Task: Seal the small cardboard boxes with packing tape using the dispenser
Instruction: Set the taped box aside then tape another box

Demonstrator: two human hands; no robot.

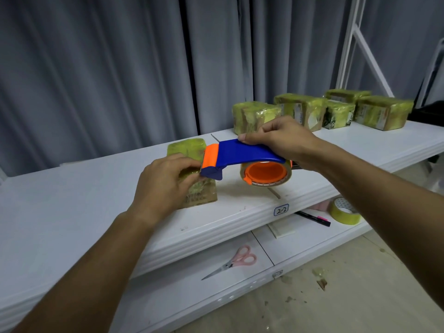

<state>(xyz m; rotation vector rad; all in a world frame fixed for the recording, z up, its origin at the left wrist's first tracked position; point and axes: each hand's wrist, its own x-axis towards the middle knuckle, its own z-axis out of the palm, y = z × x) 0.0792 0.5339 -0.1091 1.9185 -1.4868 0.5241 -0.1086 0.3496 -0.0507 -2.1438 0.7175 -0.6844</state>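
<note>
Head view, left hand point(165, 181): laid palm-down on the taped box point(192, 174), fingers curled over its top, fingertips pressing beside the dispenser's serrated edge; thumb hidden, so full grip impossible to tell.
Head view, right hand point(276, 138): gripping the tape dispenser point(240, 155) from above, thumb tip on the blue top near its middle, other fingers curled round the far side, out of sight.
Tape dispenser: blue body, orange front and orange hub, held almost level just above the shelf; orange nose touching the box's top right, beside the left fingertips.
Tape roll in dispenser point(265, 175): clear, on the orange hub, hanging at or just above the shelf surface; contact impossible to tell.
Taped box: small, cardboard under yellowish glossy tape, on the upper shelf point(72, 212), near its front edge, left of the roll.
Other boxes point(300, 111): about 5 taped ones grouped at the shelf's back right, well apart from the hands.
Shelf label point(281, 210): "2-2" on the front lip.
Lower shelf point(310, 239): pink-handled scissors point(230, 261), black marker point(312, 218), spare tape roll point(343, 210), flat white block point(281, 230).
Background: grey curtain point(96, 68), white frame point(360, 44) at right.
Floor point(336, 296): pale, scattered scraps.
</note>
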